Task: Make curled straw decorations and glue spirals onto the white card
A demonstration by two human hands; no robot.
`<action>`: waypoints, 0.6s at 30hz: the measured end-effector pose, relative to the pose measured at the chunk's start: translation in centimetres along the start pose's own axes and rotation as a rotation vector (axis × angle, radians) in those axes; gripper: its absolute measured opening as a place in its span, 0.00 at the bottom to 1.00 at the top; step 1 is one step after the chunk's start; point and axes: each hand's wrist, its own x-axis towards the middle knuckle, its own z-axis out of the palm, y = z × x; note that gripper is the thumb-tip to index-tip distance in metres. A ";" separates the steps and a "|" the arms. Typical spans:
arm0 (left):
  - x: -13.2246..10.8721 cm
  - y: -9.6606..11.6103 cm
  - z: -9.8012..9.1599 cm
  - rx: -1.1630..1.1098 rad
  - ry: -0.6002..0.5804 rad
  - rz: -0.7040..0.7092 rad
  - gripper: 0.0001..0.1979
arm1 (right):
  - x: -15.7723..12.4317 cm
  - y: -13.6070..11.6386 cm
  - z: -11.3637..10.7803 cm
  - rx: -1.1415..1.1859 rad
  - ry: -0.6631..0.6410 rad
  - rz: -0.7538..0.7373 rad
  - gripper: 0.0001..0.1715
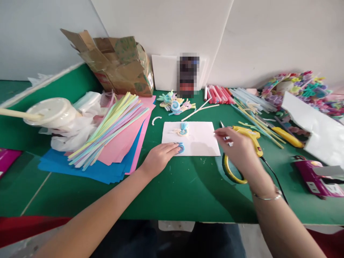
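Observation:
My left hand (159, 158) rests at the near edge of a white sheet (200, 141), its fingertips closed on a small blue coil (181, 147) that looks wound from pipe cleaner. Just beyond, on the same sheet, lies a blue and cream pipe-cleaner piece (183, 129) with a fluffy blue top. My right hand (238, 147) hovers over the sheet's right edge, thumb and fingers pinched together; whatever is between them is too small to make out. Beneath and beside it are a yellow glue gun (252, 138) and a yellow loop handle (231, 173), both partly covered.
Pipe cleaners (113, 125) lie in a bundle over coloured sheets (88, 166) at left, near a lidded cup (51, 111). Behind stand a cardboard box (120, 68) and finished coils (175, 105). At right are a yellow cutter (288, 137) and a purple device (317, 175).

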 end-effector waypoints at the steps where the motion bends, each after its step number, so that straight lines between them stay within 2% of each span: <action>1: 0.0 -0.1 0.0 -0.009 0.010 0.005 0.12 | 0.1 0.9 -1.1 -0.084 0.046 0.051 0.08; 4: 0.2 -0.2 0.0 -0.022 0.016 0.002 0.12 | -0.1 4.0 -3.5 -0.352 0.083 0.269 0.11; 7: 0.3 -0.2 -0.1 -0.028 -0.009 -0.026 0.12 | -0.4 7.1 -3.9 -0.525 0.096 0.553 0.23; 9: 0.3 -0.2 -0.2 -0.043 -0.024 -0.034 0.12 | -0.3 8.7 -3.6 -0.537 0.052 0.616 0.25; 11: 0.4 -0.3 -0.2 -0.067 -0.027 -0.039 0.12 | 0.2 9.7 -3.6 -0.505 0.001 0.652 0.21; 15: 0.6 -0.5 0.0 -0.134 -0.019 -0.070 0.11 | 1.4 10.1 -3.7 -0.399 -0.129 0.787 0.19; 18: 0.6 -0.5 0.1 -0.171 -0.013 -0.085 0.10 | 1.5 10.7 -3.1 -0.449 -0.067 0.773 0.17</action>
